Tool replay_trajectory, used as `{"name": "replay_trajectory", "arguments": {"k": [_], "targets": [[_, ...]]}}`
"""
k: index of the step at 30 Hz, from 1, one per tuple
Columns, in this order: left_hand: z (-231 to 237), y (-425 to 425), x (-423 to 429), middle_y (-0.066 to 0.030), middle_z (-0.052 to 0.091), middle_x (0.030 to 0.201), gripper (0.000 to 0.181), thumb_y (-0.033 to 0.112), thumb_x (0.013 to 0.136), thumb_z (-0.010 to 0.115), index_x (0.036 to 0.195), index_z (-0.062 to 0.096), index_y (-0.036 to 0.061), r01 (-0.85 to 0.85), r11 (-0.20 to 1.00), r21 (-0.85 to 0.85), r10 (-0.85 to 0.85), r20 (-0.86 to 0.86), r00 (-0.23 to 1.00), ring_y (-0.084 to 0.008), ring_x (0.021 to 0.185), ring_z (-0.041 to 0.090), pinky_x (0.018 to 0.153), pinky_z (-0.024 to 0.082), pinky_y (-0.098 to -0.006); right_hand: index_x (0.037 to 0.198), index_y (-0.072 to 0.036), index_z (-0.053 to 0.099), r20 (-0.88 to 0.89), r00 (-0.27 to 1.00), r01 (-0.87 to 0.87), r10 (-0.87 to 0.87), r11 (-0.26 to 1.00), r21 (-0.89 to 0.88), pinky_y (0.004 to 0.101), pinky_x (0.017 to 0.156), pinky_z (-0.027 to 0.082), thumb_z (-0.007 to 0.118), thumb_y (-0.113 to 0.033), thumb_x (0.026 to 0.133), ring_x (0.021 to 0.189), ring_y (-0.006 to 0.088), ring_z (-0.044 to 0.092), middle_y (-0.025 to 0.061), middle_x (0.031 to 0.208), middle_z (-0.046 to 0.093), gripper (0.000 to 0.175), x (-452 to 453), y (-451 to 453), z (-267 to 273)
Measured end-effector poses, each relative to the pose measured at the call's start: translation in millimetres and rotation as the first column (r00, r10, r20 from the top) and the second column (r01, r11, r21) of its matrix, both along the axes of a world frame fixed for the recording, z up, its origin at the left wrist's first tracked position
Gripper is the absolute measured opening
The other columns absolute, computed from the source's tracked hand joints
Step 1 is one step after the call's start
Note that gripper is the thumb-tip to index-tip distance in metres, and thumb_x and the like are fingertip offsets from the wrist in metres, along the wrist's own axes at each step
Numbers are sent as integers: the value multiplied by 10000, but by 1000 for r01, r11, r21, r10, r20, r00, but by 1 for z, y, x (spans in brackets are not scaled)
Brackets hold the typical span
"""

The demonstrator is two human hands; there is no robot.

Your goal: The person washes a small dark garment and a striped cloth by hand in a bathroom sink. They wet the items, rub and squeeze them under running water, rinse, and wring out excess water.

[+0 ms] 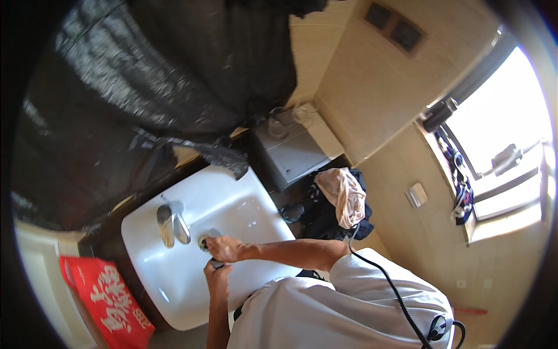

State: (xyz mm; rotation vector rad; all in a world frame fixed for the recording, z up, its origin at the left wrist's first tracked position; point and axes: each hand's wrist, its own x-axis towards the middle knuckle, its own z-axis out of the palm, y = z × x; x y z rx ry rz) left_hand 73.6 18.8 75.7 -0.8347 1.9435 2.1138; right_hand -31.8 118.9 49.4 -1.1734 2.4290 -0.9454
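Observation:
Both my hands are over a white ceramic washbasin [261,209]. Curled fingers of my right hand [226,249] reach to the round drain [203,242]; whether they grip something there is hidden. Just below, my left hand [218,274] is closed around a small dark object [216,263], mostly covered by the fingers and too small to identify. The two hands are very close together. Behind the drain stands a chrome single-lever faucet [166,227].
Black plastic sheeting [183,78] hangs over the basin's back edge. A grey box [287,148] carries a clear glass vessel [278,124]. Light pink cloth [342,194] lies on dark fabric at the right. A red bag [109,301] bearing writing stands left. A black cable [388,279] crosses my shirt.

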Motion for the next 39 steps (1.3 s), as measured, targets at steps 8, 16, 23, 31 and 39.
{"name": "replay_trajectory", "arguments": {"k": [8,16,23,31,39], "targets": [[6,-4,-18,39,307,550,200,-5,734,553,674,402,113,-138,874,466,23,244,970,-75,402,234,387,187,-258,959,-9,558,463,819,422,-338,902,-88,526,717,495,471,-191,889,792,470,620,261,841,644,214,-1,-3,21],[7,-4,-10,62,318,566,208,38,774,584,707,411,131,-137,744,653,-68,279,958,-56,405,239,395,178,-246,1002,-27,550,457,861,363,-224,899,-244,496,649,497,519,-157,870,726,433,613,222,832,626,187,5,3,-22],[9,4,8,64,391,575,195,103,812,702,876,521,69,24,908,419,-103,167,981,-47,428,327,394,239,-236,1008,-34,622,-131,987,-114,92,979,-168,423,612,534,593,-103,796,713,338,635,150,907,610,225,5,26,-36],[18,-1,37,-37,609,935,408,295,858,697,1122,541,25,-12,961,275,0,43,999,-129,808,588,535,448,-253,1149,-87,615,724,672,127,-154,988,92,306,509,493,567,-296,910,653,188,628,102,918,615,321,31,33,37],[14,2,41,-71,609,870,188,145,790,711,868,544,107,-110,748,654,137,10,991,-192,733,583,511,462,-315,1033,-75,632,968,-71,744,-243,633,213,325,621,468,670,-357,831,697,189,555,75,862,616,349,35,20,22]]}}
